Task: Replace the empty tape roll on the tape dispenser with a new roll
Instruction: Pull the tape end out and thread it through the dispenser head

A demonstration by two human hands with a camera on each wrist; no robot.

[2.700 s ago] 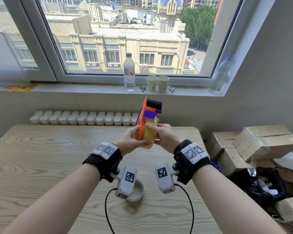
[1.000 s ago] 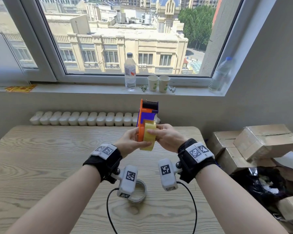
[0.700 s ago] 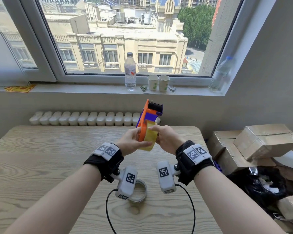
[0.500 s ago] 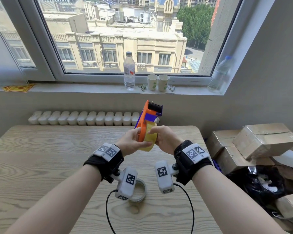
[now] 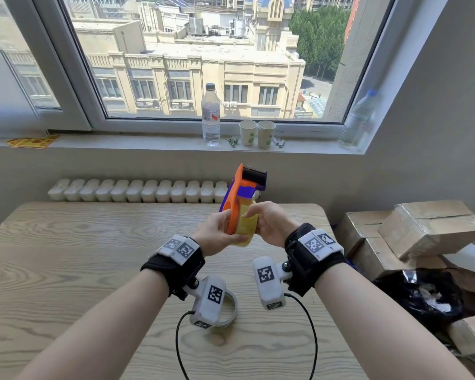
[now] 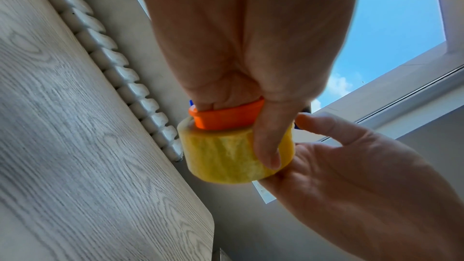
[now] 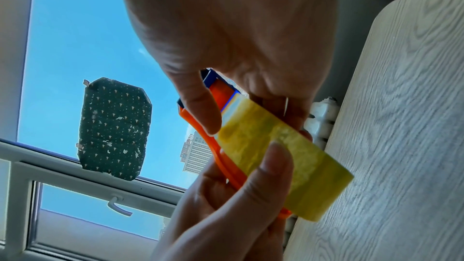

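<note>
I hold an orange and purple tape dispenser (image 5: 243, 187) above the wooden table (image 5: 66, 256), its black head up and tilted right. A yellow tape roll (image 5: 248, 229) sits on its orange side plate. My left hand (image 5: 220, 235) grips the dispenser (image 6: 226, 118), fingers behind the plate and thumb across the roll (image 6: 226, 158). My right hand (image 5: 269, 223) holds the roll (image 7: 288, 156) from the right, its thumb on the roll's upper edge by the orange plate (image 7: 226, 164) and its fingers behind. An empty clear tape ring (image 5: 230, 311) lies on the table under my left wrist.
On the window sill stand a water bottle (image 5: 211, 116), two paper cups (image 5: 257, 133) and a second bottle (image 5: 357, 119). A white radiator (image 5: 137, 190) runs behind the table. Cardboard boxes (image 5: 422, 229) and a black bag (image 5: 422, 297) crowd the right.
The dispenser has tipped from upright to leaning right. My right thumb has shifted on the roll's top edge. Both hands stay in the same place above the table.
</note>
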